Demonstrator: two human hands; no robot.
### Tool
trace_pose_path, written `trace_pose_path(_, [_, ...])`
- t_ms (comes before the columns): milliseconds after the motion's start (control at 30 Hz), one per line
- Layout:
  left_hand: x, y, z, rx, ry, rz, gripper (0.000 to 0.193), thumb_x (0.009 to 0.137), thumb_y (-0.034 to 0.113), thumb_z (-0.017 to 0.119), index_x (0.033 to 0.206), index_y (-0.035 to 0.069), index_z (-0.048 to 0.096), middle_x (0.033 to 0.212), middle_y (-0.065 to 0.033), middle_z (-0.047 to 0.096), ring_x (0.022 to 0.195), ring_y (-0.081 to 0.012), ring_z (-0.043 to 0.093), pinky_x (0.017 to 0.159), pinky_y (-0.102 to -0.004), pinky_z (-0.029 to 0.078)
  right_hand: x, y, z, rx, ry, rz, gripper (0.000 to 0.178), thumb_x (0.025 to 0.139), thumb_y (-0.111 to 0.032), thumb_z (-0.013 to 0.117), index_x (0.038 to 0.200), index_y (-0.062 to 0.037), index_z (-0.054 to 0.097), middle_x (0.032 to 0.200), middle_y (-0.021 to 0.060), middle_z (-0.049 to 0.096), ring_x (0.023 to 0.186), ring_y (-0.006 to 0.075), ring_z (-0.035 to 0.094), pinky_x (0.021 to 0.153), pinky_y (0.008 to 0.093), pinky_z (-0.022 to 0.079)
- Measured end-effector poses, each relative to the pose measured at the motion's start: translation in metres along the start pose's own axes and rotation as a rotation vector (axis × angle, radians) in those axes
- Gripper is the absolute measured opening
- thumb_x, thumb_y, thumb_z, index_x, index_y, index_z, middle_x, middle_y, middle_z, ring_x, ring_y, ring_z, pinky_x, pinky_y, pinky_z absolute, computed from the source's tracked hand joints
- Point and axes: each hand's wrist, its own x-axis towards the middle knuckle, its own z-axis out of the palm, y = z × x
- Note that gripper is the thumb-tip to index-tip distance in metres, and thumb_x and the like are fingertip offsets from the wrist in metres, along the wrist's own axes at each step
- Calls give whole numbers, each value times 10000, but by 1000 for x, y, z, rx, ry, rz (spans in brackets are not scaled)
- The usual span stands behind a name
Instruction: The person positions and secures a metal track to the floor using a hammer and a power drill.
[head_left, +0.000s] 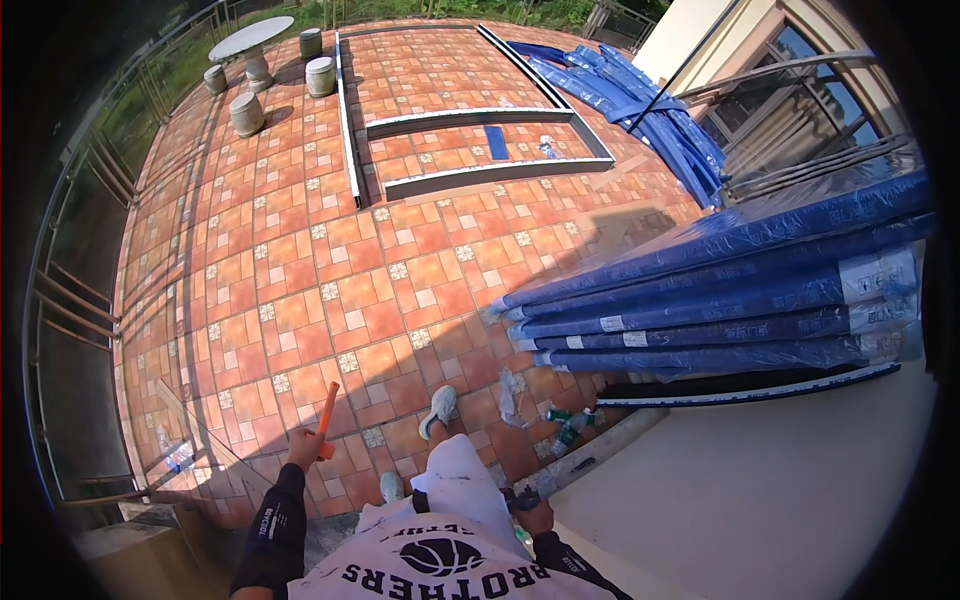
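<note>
My left hand (303, 447) is closed around an orange stick-shaped tool (329, 410). Its narrow end points up and away from me, and a wider orange part shows beside my fingers; its exact kind is unclear. Low on the right, next to my thigh, my right hand (535, 515) grips a small dark tool (521, 496), partly hidden by the hand. Ahead on the tiled floor (300, 270) lies a dark rectangular frame (490, 178) with crossbars. A blue strip (496, 142) lies between two of its bars.
Long blue-wrapped bars (700, 290) are stacked at the right, above a pale wall (720, 470). More blue-wrapped bars (640, 110) lie behind them. Green bottles (572, 430) and clear plastic (511, 398) litter the floor near my feet. A round table (250, 38) and stools (246, 114) stand far left, by a railing (85, 310).
</note>
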Motion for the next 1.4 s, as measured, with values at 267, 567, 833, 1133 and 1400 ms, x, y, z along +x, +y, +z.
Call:
trace_pose_path(267, [0,64,31,714,-90,-348,540,795,432,827,827,-103,766,821,-239,785,730,-286,802,651,-413,638,172,-145,-57,99,128,-163,774,645,-387,943,1248,-13,634,1150,255,745,1078,447,725,947,518,580])
trace_pose_path(567, [115,172,58,1526,-743,200,227,891,304,726,955,104,814,899,-88,827,837,-294,812,707,-448,610,339,-347,-150,81,158,-285,714,682,-363,914,1226,-34,590,1070,254,751,983,480,730,838,552,592])
trace_pose_path(833, [348,410,174,718,-333,-300,1009,885,831,648,1072,-158,729,947,-206,790,770,-307,807,581,-405,673,454,-452,-222,171,360,-158,663,672,-310,912,1181,-29,594,1029,265,743,967,491,718,832,555,580])
trace_pose_path(1133, [552,755,326,401,-245,133,476,933,346,757,997,-124,720,837,-182,774,690,-253,782,542,-368,652,584,-503,-277,316,467,137,643,663,-297,930,1141,3,623,1031,249,758,985,450,746,857,532,586])
trace_pose_path(1400, [566,894,442,757,-269,103,465,919,303,761,1010,-151,721,943,-217,779,756,-284,792,532,-386,659,732,-494,-348,314,198,430,764,562,-359,952,1134,66,678,1104,250,769,1023,403,756,917,479,603])
